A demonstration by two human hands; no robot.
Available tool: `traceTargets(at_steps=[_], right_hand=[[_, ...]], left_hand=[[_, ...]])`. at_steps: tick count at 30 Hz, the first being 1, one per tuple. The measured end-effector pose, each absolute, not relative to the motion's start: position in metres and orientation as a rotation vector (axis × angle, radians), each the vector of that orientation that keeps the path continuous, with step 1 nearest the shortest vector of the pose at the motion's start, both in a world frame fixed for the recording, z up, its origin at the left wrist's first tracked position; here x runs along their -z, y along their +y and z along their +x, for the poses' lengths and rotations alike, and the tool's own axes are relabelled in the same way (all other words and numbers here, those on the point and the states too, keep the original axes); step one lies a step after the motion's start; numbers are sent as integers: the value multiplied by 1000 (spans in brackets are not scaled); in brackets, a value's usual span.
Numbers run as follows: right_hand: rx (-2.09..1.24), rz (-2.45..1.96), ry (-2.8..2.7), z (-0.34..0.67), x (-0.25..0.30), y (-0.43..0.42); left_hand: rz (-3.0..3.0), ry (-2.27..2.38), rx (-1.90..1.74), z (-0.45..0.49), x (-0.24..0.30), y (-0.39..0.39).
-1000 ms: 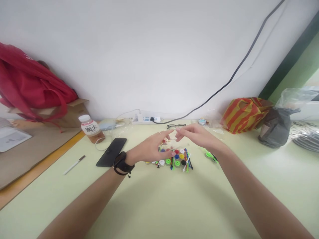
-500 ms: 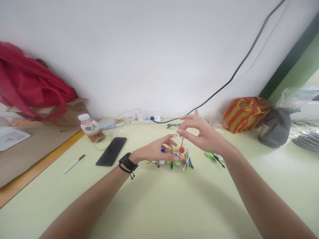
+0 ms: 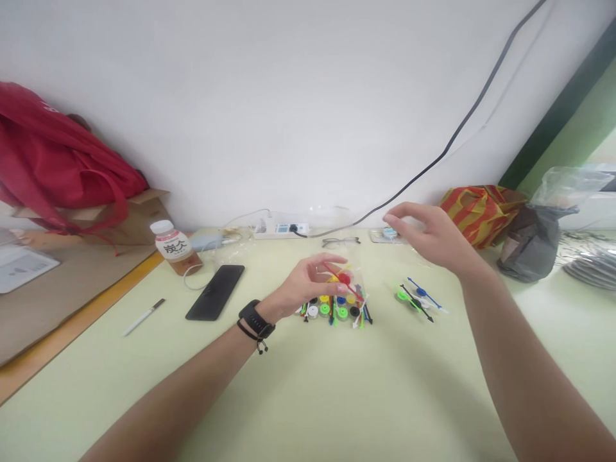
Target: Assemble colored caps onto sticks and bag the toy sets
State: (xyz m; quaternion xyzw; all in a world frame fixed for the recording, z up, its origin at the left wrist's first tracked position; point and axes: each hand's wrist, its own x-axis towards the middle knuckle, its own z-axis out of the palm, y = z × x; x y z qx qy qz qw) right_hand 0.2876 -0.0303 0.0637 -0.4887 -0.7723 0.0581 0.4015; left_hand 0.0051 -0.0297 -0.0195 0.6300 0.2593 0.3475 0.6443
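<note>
My left hand (image 3: 308, 282) is raised just above a clear bag of small coloured plastic pieces (image 3: 337, 308) on the pale green table (image 3: 308, 391). Its fingers pinch a red piece with a round head and thin stem (image 3: 342, 278). My right hand (image 3: 428, 237) hovers higher and farther right, near a small round tin (image 3: 389, 233), fingers curled loosely with nothing visible in them. Below it lie a few loose green, blue and black pieces (image 3: 416, 300).
A black phone (image 3: 215, 292), a drink bottle (image 3: 173, 246) and a white pen (image 3: 143, 317) lie left. A power strip (image 3: 283, 228) and glasses (image 3: 339, 241) sit at the wall. A red-and-yellow striped bag (image 3: 476, 212) and grey bag (image 3: 532, 244) stand right; a red bag (image 3: 58, 167) is far left.
My hands were together over the coloured pieces. The right hand has let go and moved up and right toward the tin; the left hand keeps the red piece.
</note>
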Motion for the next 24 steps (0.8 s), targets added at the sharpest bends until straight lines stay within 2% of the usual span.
traceTargets(at_steps=[6, 8, 14, 19, 24], right_hand=[[-749, -2096, -2228, 362, 0, 8], [-805, -2178, -2213, 368, 22, 15], [-691, -2069, -2171, 365, 32, 30], [-412, -1927, -1981, 364, 3, 27], [-273, -1467, -1670, 339, -34, 0]], left_hand=[[1467, 640, -677, 13, 25, -34], [1432, 640, -700, 14, 27, -34], [1300, 596, -671, 19, 34, -39], [1396, 585, -668, 24, 42, -43], [1598, 615, -787, 21, 48, -37]])
